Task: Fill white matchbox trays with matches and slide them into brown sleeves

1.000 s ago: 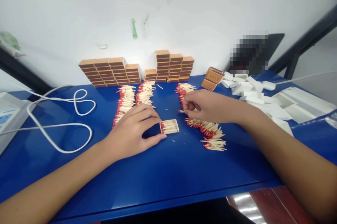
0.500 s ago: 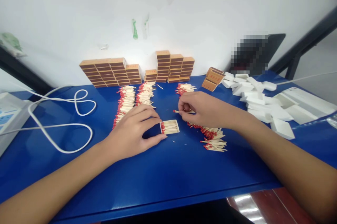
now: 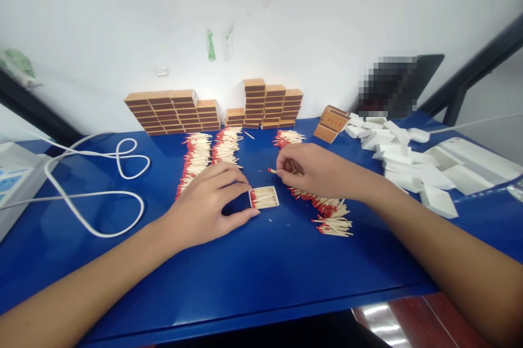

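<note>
A small white matchbox tray (image 3: pixel 275 204) filled with red-tipped matches lies on the blue table. My left hand (image 3: pixel 214 203) has its thumb and forefinger at the tray's left corners, holding it steady. Between the thumb and finger of my right hand (image 3: pixel 300 165), closed in a pinch, is a match (image 3: pixel 272 170) with its red head pointing left. Part of that match is hidden by the fingers. Beneath and around my right hand runs a row of loose matches (image 3: pixel 333 223). Two more rows of matches (image 3: pixel 198 149) stretch behind my left hand, which partly covers them.
Brown matchboxes stand stacked (image 3: pixel 174 114) against the wall, with more stacks (image 3: pixel 265 103) to the right. Orange box sleeves (image 3: pixel 329 123) lean behind a heap of white empty trays (image 3: pixel 394 154). A white cable (image 3: pixel 98 234) loops at the left. One stray match (image 3: pixel 249 134) lies near the stacks.
The match in my right hand has tilted slightly, its head a little higher. My left hand and the tray stay in place.
</note>
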A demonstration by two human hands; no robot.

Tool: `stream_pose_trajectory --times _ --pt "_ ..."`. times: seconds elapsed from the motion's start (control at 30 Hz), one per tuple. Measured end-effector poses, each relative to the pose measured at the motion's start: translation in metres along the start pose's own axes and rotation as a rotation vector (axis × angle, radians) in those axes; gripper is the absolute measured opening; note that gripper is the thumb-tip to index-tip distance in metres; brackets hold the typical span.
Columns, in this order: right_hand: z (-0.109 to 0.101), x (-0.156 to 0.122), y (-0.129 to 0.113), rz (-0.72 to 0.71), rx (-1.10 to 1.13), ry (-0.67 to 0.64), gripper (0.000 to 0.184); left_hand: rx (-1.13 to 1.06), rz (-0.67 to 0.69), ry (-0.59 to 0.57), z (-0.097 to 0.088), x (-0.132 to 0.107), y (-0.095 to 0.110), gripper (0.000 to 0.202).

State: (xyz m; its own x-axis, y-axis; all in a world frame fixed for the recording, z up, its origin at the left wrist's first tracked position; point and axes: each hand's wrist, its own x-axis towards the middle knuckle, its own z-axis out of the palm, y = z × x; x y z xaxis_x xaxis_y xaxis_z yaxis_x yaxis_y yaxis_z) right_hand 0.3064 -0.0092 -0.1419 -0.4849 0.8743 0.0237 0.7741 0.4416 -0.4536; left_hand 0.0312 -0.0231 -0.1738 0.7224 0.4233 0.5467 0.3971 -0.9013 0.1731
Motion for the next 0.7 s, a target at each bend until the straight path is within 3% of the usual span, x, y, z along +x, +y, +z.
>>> stream_pose_trajectory --times 0.27,0.7 --pt "0.001 -0.002 -0.005 -0.086 0.027 0.059 0.012 0.025 -0.012 0.009 0.000 -0.001 0.000 0.024" --pt "0.010 -0.007 -0.015 -0.192 0.047 -0.026 0.009 0.040 -0.015 0.011 0.001 -0.001 0.000 0.023"
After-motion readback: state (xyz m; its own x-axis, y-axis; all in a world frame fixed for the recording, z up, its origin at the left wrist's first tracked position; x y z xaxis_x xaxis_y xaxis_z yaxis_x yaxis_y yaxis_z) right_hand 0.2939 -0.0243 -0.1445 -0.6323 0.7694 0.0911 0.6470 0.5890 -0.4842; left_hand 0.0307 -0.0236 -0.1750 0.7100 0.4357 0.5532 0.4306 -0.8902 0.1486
